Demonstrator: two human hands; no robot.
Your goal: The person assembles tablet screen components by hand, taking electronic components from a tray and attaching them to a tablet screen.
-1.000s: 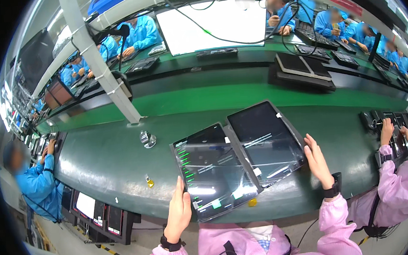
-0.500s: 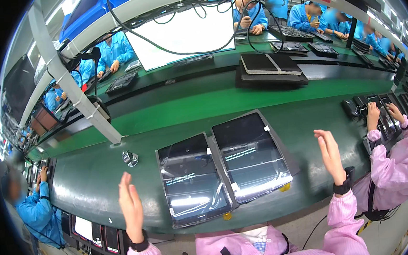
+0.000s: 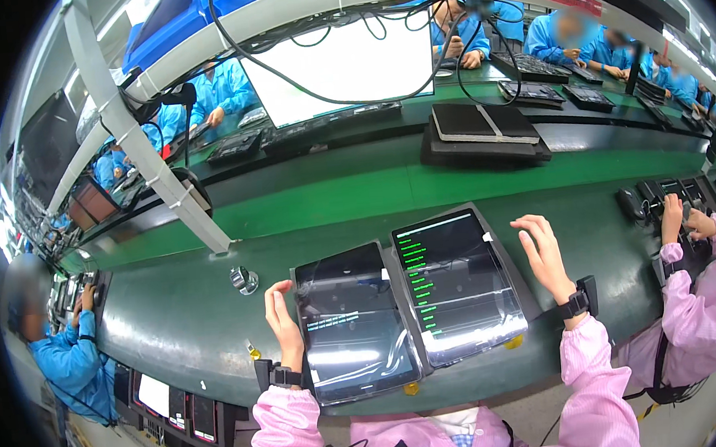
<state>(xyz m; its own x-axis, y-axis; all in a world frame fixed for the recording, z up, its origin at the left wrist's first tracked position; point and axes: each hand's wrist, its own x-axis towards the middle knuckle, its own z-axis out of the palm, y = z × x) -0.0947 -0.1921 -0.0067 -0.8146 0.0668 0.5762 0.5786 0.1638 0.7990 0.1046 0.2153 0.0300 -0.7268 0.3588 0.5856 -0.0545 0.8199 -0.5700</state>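
Left tablet: lies flat on the green table (image 3: 176, 322), in front of the person; dark screen (image 3: 355, 341) with two short pale lines of text near its middle.
Right tablet: lies just beside the left one, slightly farther from the person; dark screen (image 3: 472, 286) with a column of green lines down its left side.
Yellow tabs (image 3: 411, 389): one at the near edge of each tablet.
Left hand (image 3: 284, 322): just beside the left tablet's outer edge, fingers loosely bent and clamped on nothing; contact with the edge cannot be told.
Right hand (image 3: 544, 255): raised beside the right tablet's outer edge, thumb and fingers parted, grasping nothing; the two hands are well apart, with both tablets between them.
Metal object (image 3: 244, 280): small and shiny, on the table beyond the left hand.
Notebook (image 3: 485, 123): black with a pale band, on a dark slab across the table.
White screen (image 3: 341, 65): upright, at the back.
Neighbours: a person in pink (image 3: 701, 314) at right, another in blue (image 3: 67, 368) at left.
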